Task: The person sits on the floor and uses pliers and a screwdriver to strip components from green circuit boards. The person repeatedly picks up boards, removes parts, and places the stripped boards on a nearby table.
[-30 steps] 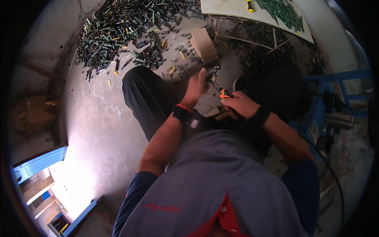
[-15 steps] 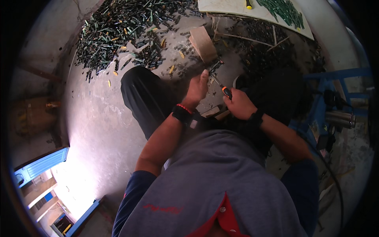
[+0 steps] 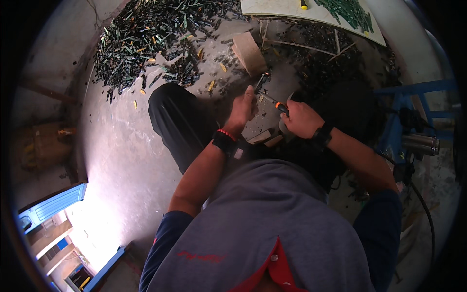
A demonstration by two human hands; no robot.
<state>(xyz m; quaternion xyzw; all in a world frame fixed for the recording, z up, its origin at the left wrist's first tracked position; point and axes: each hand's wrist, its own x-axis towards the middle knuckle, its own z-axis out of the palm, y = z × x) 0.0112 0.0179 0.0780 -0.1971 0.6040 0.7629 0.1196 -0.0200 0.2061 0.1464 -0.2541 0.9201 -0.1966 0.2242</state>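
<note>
My right hand (image 3: 302,120) is closed around the black and orange handle of a screwdriver-like tool (image 3: 282,107). Its metal shaft points up and left, toward the fingers of my left hand (image 3: 243,108). That hand is closed, thumb up, on a small narrow dark strip (image 3: 263,80) whose far end sticks out past the fingertips. The tool's tip meets or nearly meets the strip; exact contact is too small to tell. Just beyond both hands a brown block (image 3: 249,53) rests on the floor, and pale wooden pieces (image 3: 266,137) lie between my legs.
A large heap of dark and green strips (image 3: 146,46) covers the floor at far left, with another dark heap (image 3: 321,58) at right. Green strips (image 3: 348,14) and a yellow-handled tool (image 3: 304,5) lie on a pale board (image 3: 272,7). A blue metal frame (image 3: 396,117) stands at right.
My right hand has shifted right and slightly up with the tool, whose shaft now lies flatter. The dark strip has dipped slightly toward the left hand, which stays almost in place.
</note>
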